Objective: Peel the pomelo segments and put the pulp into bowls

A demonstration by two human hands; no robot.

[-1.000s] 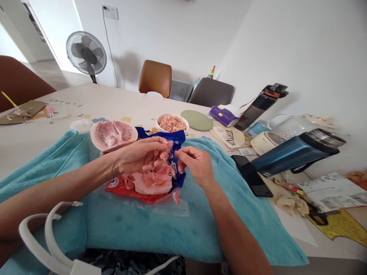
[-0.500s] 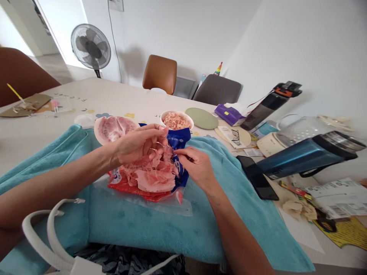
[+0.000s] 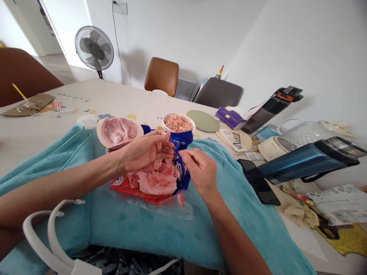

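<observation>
My left hand [image 3: 149, 151] is cupped, palm toward me, with thumb and fingers curled in; what they hold is hidden. To its right, my right hand [image 3: 200, 168] is closed in a pinch, thumb against curled forefinger, and anything in it is too small to make out. Below both hands lies a heap of pink pomelo peel and membrane [image 3: 157, 181] on a red and blue plastic bag [image 3: 180, 173]. A cut pomelo half [image 3: 119, 131] rests behind my left forearm, cut face up. Behind my hands stands a white bowl [image 3: 194, 126] of loose pink pomelo pulp [image 3: 177, 123].
A teal towel [image 3: 137, 233] covers the near table. On the right are a phone [image 3: 259, 183], a blue bottle [image 3: 304, 158], a dark bottle [image 3: 266, 109], scissors [image 3: 329, 231] and a purple tissue pack [image 3: 231, 116]. White cables [image 3: 51, 236] hang close at lower left.
My right hand has drawn slightly away from my left, its fingers curling tighter. Membrane visible at my left fingertips before no longer shows there. The whole view has shifted a little.
</observation>
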